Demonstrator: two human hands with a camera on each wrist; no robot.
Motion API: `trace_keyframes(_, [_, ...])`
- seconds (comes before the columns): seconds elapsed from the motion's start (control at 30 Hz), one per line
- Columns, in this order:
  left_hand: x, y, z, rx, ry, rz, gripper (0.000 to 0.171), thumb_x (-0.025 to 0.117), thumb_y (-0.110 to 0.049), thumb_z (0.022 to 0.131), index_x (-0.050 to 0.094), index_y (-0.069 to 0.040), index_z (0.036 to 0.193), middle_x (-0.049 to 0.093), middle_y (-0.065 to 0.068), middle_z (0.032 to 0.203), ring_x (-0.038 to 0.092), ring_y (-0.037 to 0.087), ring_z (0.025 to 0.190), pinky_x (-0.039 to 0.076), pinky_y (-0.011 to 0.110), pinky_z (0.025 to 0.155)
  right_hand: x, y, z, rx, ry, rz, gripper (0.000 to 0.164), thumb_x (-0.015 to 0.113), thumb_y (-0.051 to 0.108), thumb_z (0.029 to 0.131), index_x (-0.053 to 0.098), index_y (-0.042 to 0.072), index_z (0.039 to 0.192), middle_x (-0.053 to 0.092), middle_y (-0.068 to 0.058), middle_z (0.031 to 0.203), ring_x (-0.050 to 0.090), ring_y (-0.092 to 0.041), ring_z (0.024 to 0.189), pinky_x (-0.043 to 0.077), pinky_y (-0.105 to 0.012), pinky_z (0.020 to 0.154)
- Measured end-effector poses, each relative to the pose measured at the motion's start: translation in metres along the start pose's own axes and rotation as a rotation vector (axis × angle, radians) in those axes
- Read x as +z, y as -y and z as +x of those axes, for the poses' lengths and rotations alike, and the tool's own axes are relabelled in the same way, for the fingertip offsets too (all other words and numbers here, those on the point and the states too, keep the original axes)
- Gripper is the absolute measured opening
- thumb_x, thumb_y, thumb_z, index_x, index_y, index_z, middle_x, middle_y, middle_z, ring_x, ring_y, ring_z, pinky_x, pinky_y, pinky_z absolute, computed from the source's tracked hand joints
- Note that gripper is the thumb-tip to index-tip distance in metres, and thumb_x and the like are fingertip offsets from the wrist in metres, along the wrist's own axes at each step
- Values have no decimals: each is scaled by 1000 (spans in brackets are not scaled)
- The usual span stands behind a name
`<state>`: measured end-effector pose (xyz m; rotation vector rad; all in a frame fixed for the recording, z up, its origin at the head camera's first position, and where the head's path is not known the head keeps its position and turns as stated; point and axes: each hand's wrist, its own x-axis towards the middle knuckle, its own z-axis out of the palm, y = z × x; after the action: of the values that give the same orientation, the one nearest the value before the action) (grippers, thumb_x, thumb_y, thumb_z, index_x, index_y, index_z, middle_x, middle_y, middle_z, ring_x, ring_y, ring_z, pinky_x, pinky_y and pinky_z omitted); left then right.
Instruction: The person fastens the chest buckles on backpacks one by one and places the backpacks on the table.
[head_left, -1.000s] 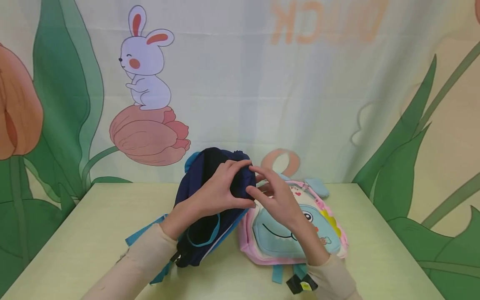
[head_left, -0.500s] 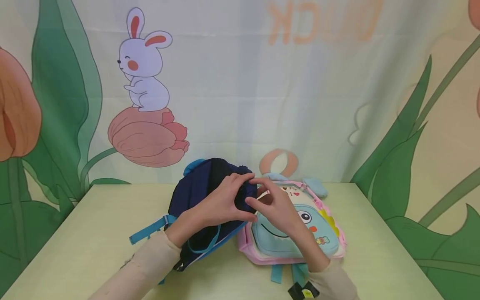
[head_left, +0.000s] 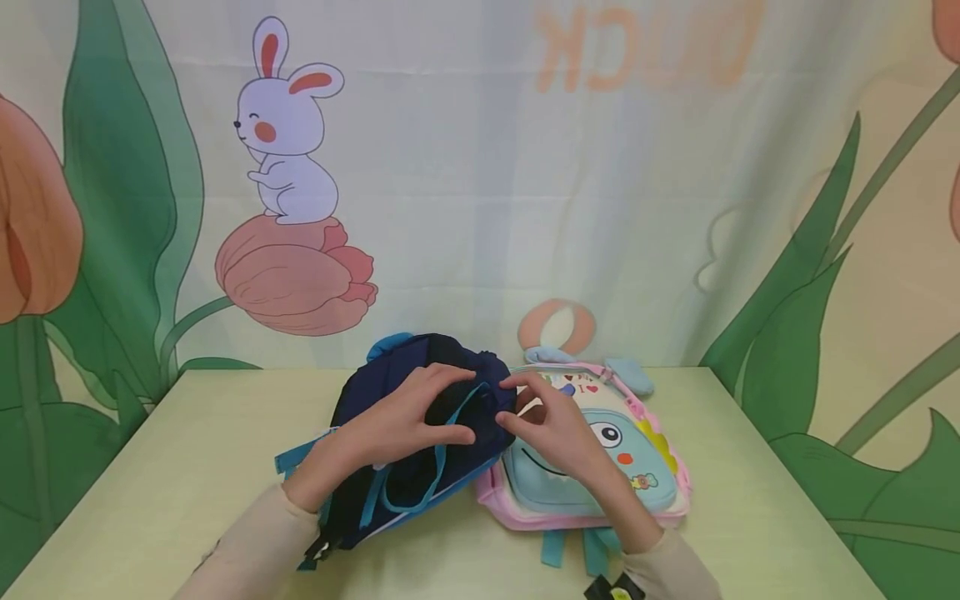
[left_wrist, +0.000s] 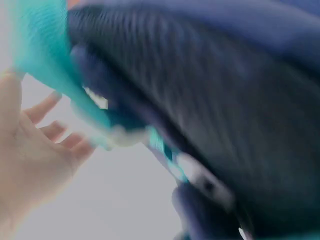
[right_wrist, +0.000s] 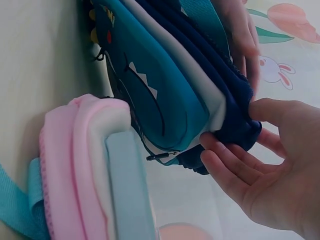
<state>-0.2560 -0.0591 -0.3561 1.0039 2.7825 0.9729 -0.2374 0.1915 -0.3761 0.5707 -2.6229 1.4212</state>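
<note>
A navy child's backpack (head_left: 397, 360) with a teal dinosaur-face front (right_wrist: 165, 95) leans over on the table, back panel and teal straps (head_left: 420, 504) toward me. My left hand (head_left: 401, 417) is at its back panel, thumb and fingers spread apart. In the left wrist view, that left hand (left_wrist: 40, 150) looks open beside a blurred teal strap (left_wrist: 45, 50). With thumb and fingers, my right hand (right_wrist: 280, 165) pinches the right end of the navy backpack. A pink and light-blue backpack (head_left: 555, 483) with a smiling face lies just right of it, partly behind my right hand.
Both bags are on a pale yellow-green table (head_left: 750, 500). Behind it hangs a curtain (head_left: 465, 167) printed with a rabbit and tulips. The pink bag's teal straps (head_left: 596, 550) trail toward the near edge, close to a black item (head_left: 615, 587) by my right sleeve.
The navy backpack has sunk lower and tilted further over. My left hand has come off its right side and drawn left, fingers spreading; my right hand moved down slightly with the bag.
</note>
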Motion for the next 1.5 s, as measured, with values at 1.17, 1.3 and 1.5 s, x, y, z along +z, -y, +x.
trace_keyframes(1.17, [-64,109,-111,-174,92,-71,27,55,-13,101,62,-8,127,63,6,119,58,18,101,52,24,78,36,-21,-9,-5,156,-98,28,74,25,90,59,18,112,65,6,83,59,-11,74,48,-24,68])
trace_keyframes(1.3, [-65,116,-118,-163,104,-56,29,59,-17,100,61,-11,128,63,3,119,57,17,101,51,25,79,45,-22,-9,-29,174,-143,18,74,21,90,64,16,104,64,7,81,58,-8,73,48,-23,70])
trace_keyframes(1.5, [-65,120,-124,-176,113,-53,43,67,-33,95,60,-11,131,64,1,120,58,19,105,51,26,83,57,-17,-9,-62,224,-218,19,75,21,89,63,14,103,61,8,76,55,-4,68,47,-21,68])
